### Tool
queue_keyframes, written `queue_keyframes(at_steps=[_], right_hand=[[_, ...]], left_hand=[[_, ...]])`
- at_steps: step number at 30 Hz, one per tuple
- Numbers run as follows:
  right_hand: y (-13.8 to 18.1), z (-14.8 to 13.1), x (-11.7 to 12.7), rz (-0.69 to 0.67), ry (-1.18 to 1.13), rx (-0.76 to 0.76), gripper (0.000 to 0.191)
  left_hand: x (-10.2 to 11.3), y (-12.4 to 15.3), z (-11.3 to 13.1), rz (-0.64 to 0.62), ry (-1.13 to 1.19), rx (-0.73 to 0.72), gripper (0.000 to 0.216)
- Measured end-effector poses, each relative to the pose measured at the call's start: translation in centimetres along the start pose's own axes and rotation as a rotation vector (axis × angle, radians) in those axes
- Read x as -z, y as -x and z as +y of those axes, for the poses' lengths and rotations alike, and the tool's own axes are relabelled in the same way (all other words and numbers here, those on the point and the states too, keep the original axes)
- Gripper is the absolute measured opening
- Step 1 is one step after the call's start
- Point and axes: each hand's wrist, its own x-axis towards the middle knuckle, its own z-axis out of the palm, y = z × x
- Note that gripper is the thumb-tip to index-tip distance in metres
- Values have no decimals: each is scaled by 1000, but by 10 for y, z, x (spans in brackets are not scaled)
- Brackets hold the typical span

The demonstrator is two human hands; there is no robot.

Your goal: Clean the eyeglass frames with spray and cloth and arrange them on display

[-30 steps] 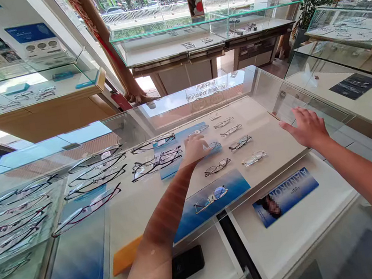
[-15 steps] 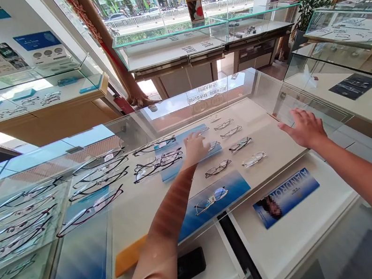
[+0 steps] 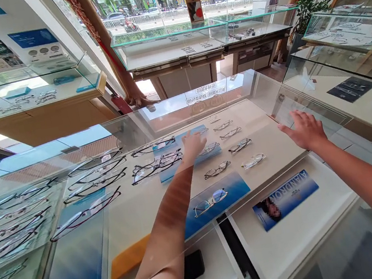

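Observation:
My left hand (image 3: 194,144) reaches inside the glass display case (image 3: 153,116), over a light blue card (image 3: 166,173). Its fingers are partly bent and apart, with no glasses visibly held. Close to its right side lies a pair of glasses (image 3: 212,148) on that card; another pair (image 3: 202,130) is just beyond the fingertips. My right hand (image 3: 304,130) is at the case's right side, fingers stretched out and holding nothing. Between the hands, thin-framed glasses (image 3: 240,145) and clear-framed glasses (image 3: 254,161) lie on the white shelf. Gold-framed glasses (image 3: 210,202) rest on a blue card nearer me.
Several dark-framed glasses (image 3: 94,186) lie in rows at left. An orange block (image 3: 129,259) and a black phone-like object (image 3: 193,267) sit near my left forearm. A blue printed card (image 3: 286,199) lies in the open drawer (image 3: 311,228). Other glass cases (image 3: 171,49) stand behind.
My left hand's fingers are drawn closer together over the card. My right hand stays nearly in place. The view has shifted slightly.

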Motion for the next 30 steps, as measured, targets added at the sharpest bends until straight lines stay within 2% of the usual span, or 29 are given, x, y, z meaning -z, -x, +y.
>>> queue_keyframes(at_steps=[12,18,21,25,30], right_hand=[[0,1,-1,13,-17,4,93],[0,0,3,-9,-31,-1,94],[0,0,4,-39,-30,0,92],[-3,3,3,-33,-32,15,90],[-7,6,0,-36,-31,27,90]], left_hand=[[13,8,2,40,37,6,37],[33,30,17,164,65,74,31],[40,61,24,184,84,87,26],[46,122,25,123,100,52,22],[60,207,29,-27,139,-18,38]])
